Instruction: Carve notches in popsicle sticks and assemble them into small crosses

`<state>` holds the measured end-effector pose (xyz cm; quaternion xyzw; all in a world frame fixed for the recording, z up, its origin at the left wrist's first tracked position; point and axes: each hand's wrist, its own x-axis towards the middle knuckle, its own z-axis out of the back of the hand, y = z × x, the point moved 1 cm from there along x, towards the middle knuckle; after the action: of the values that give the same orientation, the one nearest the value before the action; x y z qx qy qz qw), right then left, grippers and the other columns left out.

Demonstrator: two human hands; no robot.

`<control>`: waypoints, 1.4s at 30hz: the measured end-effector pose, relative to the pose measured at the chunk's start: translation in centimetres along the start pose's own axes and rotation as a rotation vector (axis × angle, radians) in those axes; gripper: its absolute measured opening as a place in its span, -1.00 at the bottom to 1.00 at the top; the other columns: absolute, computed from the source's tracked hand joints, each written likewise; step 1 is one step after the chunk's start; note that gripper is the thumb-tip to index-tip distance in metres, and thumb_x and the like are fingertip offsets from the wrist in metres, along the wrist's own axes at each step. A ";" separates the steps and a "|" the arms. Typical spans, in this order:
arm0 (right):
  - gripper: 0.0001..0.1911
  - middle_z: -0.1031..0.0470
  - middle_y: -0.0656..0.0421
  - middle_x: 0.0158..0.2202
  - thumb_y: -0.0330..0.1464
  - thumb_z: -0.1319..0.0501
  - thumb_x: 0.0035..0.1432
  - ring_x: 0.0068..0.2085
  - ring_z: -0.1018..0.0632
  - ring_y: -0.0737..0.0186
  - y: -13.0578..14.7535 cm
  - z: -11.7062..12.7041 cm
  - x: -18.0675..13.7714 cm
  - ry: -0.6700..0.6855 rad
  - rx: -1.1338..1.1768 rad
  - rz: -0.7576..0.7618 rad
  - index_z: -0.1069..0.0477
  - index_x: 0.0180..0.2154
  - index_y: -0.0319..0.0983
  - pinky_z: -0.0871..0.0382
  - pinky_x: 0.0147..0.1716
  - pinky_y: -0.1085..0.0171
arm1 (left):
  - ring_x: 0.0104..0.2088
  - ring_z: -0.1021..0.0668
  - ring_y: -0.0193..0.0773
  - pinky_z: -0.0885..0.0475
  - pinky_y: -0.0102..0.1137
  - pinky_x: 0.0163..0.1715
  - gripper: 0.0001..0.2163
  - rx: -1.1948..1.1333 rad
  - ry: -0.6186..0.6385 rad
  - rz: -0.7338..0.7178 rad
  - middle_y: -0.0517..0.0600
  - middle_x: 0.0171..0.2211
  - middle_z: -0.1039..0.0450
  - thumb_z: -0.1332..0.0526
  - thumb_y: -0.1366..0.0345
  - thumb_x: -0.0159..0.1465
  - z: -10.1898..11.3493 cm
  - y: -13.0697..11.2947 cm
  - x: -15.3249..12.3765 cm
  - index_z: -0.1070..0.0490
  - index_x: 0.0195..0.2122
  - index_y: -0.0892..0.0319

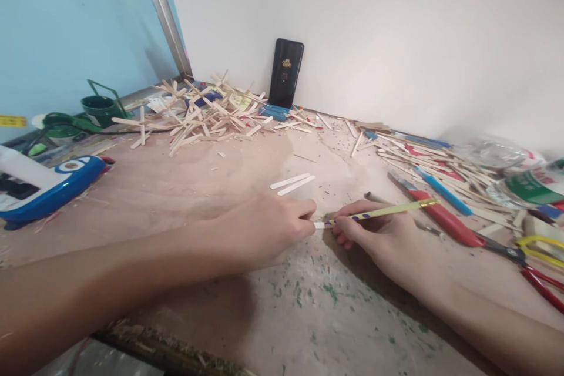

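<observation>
My left hand (pixel 275 226) is closed, its fingertips pinching a short pale wooden stick (pixel 319 225) whose end sticks out to the right. In my right hand (pixel 379 232) a yellow pencil (pixel 388 210) with dark spots is gripped between thumb and fingers. The pencil's tip points left and meets or nearly meets the stick; I cannot tell which. Two loose popsicle sticks (pixel 294 183) lie side by side on the table (pixel 207 179), just beyond my left hand.
A heap of popsicle sticks (pixel 215 114) lies at the back left, near a phone (pixel 286 73) leaning on the white wall. To the right are a red cutter (pixel 445 217), a blue pen (pixel 445 191), scissors (pixel 513 252) and a plastic bottle (pixel 529 188). A blue-and-white object (pixel 57 185) stands left.
</observation>
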<state>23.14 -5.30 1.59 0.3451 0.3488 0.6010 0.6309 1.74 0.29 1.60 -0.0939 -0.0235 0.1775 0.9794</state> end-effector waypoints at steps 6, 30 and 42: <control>-0.84 -0.57 0.18 -0.58 -0.25 -0.30 0.09 -0.54 -0.57 0.22 0.4 0.2 -0.2 0.005 -0.023 -0.010 -0.56 -0.46 -0.18 -0.45 -0.54 0.31 | -0.30 -0.54 -0.18 -0.36 -0.25 -0.34 -0.78 0.005 0.023 0.006 0.02 -0.16 -0.51 -0.18 0.59 0.29 0.1 0.0 0.0 -0.54 -0.17 0.19; -0.82 -0.63 0.13 -0.50 -0.22 -0.31 0.11 -0.51 -0.58 0.22 0.3 0.1 0.0 0.002 0.013 -0.027 -0.56 -0.44 -0.17 -0.52 -0.49 0.28 | -0.30 -0.52 -0.20 -0.33 -0.29 -0.34 -0.80 -0.007 0.027 0.006 0.03 -0.14 -0.51 -0.20 0.57 0.30 0.0 0.0 0.0 -0.53 -0.15 0.19; -0.79 -0.63 0.14 -0.51 -0.18 -0.31 0.11 -0.52 -0.59 0.23 0.1 -0.1 0.2 -0.020 0.018 -0.021 -0.55 -0.43 -0.18 -0.50 -0.51 0.31 | -0.31 -0.52 -0.21 -0.34 -0.29 -0.35 -0.80 0.022 0.021 0.011 0.01 -0.14 -0.51 -0.21 0.54 0.32 0.0 -0.1 0.0 -0.54 -0.12 0.18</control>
<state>22.99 -5.14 1.60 0.3530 0.3515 0.5879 0.6373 1.77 0.21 1.64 -0.0852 -0.0105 0.1821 0.9795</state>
